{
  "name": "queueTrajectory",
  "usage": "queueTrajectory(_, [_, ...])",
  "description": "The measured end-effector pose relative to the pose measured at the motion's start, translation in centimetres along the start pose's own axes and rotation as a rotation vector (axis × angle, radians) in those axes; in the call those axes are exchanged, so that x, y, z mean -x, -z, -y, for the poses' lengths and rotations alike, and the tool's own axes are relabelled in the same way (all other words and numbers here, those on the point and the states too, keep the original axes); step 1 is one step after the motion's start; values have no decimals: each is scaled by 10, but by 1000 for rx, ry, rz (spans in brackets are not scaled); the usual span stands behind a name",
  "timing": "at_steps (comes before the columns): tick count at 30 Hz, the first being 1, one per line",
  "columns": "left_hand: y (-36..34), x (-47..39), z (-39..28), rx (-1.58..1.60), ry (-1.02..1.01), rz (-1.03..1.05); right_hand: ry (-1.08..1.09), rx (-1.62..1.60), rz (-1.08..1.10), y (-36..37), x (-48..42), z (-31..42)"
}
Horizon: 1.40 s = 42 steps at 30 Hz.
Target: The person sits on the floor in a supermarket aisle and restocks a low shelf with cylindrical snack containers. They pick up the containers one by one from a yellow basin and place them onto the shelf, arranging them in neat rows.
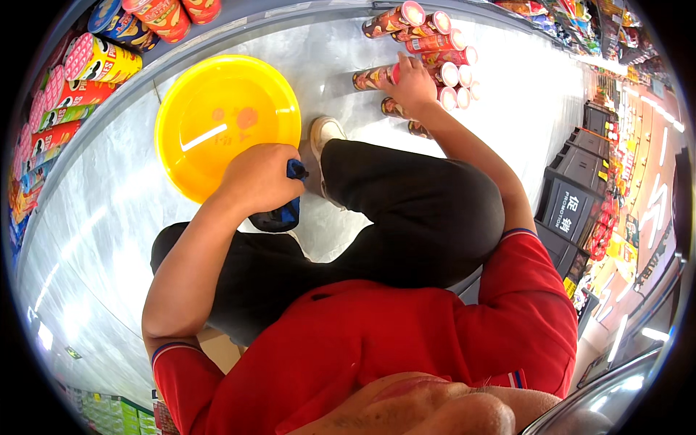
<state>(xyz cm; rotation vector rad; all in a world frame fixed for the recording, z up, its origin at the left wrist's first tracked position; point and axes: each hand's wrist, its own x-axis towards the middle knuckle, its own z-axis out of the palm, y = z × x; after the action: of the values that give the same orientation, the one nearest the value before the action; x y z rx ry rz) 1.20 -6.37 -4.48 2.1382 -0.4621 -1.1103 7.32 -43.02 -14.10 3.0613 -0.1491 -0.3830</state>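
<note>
My left hand (266, 176) is closed around a bunched blue-and-black cloth (276, 216), held above my thigh next to the basin's near rim. Ahead of me a yellow plastic basin (190, 117) rests on the floor, with faint red print inside its bottom. On the right, my right hand (416, 87) grips a brown-red chip canister (372, 79) near its pink lid. Around that hand stand several more red and brown chip canisters (440, 42), grouped on the floor. Some of them are partly hidden by my hand and forearm.
A shelf (217, 28) with chip canisters (103, 60) curves along the left and far side. Packaged snacks (565, 16) fill shelving at the upper right. Dark grey promotion bins (571, 204) line the right. My shoe (328, 132) is planted between basin and canisters.
</note>
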Motion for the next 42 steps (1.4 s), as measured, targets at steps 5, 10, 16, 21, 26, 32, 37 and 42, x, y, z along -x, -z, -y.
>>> queueTrajectory(5, [-3,-12,1,34,2,-22,19,-124,-133,26,-35,-48])
queueTrajectory(10, [-2,-24,-10,24,23,36,-272,102,-153,38,-105,-146])
queueTrajectory(16, [-4,-34,-6,48,63,29,-352,201,6,19,-140,-184])
queueTrajectory(21, [-2,-38,-14,61,74,21,-385,141,187,17,-156,-194])
queueTrajectory(26, [-3,-43,-26,78,43,26,-332,156,148,45,-142,-188])
queueTrajectory(32, [-4,-42,-30,39,-7,57,-256,91,112,107,-121,-191])
queueTrajectory(37, [1,-33,-33,20,-4,117,-202,-79,-76,179,-85,-216])
queueTrajectory(42, [2,-18,-30,-19,-30,96,-231,17,-345,285,-40,-156])
